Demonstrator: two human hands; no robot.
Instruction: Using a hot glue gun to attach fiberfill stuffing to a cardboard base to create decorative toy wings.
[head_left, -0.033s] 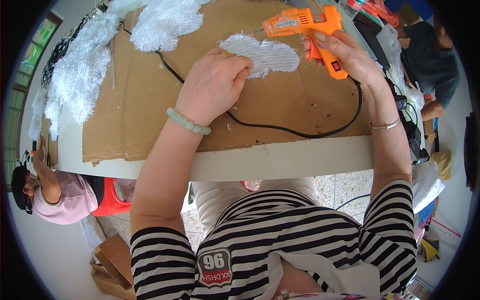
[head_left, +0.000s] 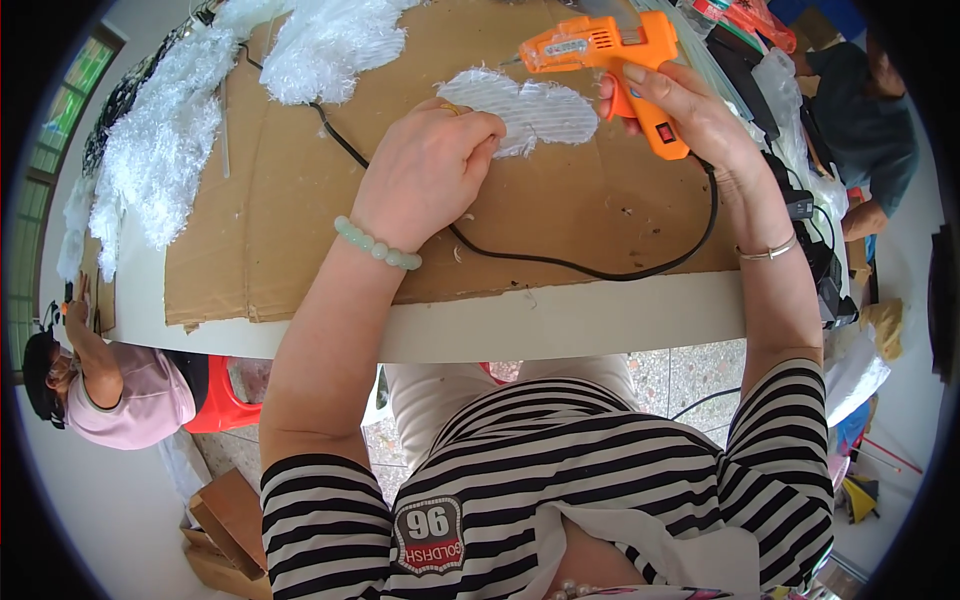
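Observation:
An orange glue gun with a black cord is gripped in my right hand, fingers round the handle by its orange-red trigger. Its nozzle points left, just above the far edge of a white ribbed piece with a ragged, fringed rim. That piece lies on a cardboard sheet. At its left end, my left hand is closed, thumb and forefinger together and overlapping the piece's edge. The fingertips are partly hidden, so I cannot tell what they pinch.
White shaggy, tinsel-like pieces lie at the left and far left. The gun's black cord loops across the cardboard, under my left wrist. Bags and dark adapters crowd the right table edge. One person sits at left; another is at right.
My right hand and the glue gun have shifted slightly left, and the cord's loop has moved with them. My left hand and the white piece have stayed in place.

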